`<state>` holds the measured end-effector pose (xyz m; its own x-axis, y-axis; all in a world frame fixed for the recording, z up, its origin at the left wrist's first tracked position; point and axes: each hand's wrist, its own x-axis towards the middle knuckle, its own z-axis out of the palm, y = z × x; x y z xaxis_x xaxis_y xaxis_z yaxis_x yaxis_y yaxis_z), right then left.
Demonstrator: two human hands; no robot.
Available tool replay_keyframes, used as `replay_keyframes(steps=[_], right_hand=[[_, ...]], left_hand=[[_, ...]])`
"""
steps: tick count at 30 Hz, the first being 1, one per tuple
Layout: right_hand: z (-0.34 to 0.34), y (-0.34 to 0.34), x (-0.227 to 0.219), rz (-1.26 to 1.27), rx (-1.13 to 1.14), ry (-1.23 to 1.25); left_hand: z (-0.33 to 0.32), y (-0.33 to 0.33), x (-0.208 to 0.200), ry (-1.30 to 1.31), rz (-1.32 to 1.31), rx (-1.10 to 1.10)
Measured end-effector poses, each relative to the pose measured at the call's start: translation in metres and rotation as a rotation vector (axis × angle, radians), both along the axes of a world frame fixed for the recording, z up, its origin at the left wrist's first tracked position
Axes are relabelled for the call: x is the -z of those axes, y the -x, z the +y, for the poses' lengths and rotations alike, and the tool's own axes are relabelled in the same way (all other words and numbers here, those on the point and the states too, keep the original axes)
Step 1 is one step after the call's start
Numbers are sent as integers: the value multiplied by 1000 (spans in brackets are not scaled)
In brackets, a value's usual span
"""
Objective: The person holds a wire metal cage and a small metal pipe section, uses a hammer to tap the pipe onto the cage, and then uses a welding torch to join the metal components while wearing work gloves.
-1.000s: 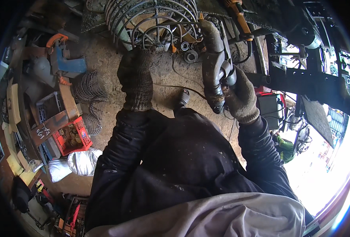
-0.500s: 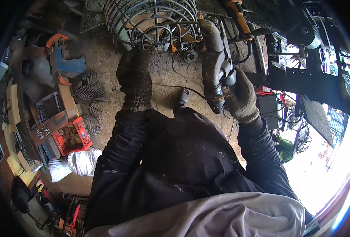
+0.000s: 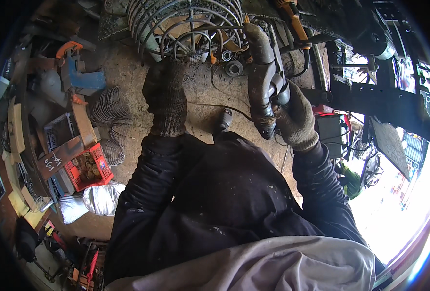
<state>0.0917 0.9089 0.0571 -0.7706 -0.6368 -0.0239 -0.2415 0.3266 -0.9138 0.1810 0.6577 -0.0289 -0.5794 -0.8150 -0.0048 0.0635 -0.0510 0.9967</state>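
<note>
My left hand (image 3: 165,97), in a dark, dirty knitted glove, is closed at the near edge of a domed wire cage (image 3: 191,22) made of curved bars. Its fingertips are hidden, but it appears to grip the near end of the cage. On the right, my right hand (image 3: 296,119) wears a lighter, soiled glove. Its fingers wrap around the lower side of a bulky grey pipe-like tool (image 3: 262,72) with a curved body and a pointed tip. A thin rod runs between the tool's upper end and the cage bars.
Metal rings (image 3: 234,68) lie on the floor past the cage. An orange power tool (image 3: 295,22) rests at the far right. Stacked wire grilles (image 3: 110,106), a red crate (image 3: 107,170) of round pieces and a blue clamp-like tool (image 3: 86,80) stand left. A dark metal beam (image 3: 380,102) juts in from the right.
</note>
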Motion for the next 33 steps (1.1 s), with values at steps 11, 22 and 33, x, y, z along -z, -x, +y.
replay_keyframes(steps=[11, 22, 33], right_hand=[[0, 1, 0, 51, 9, -46], [-1, 1, 2, 49, 3, -19], [-2, 2, 1, 76, 1, -55]], left_hand=[[-1, -1, 7, 49, 71, 10], [0, -1, 4, 22, 66, -3], [-1, -1, 3, 100, 23, 20]])
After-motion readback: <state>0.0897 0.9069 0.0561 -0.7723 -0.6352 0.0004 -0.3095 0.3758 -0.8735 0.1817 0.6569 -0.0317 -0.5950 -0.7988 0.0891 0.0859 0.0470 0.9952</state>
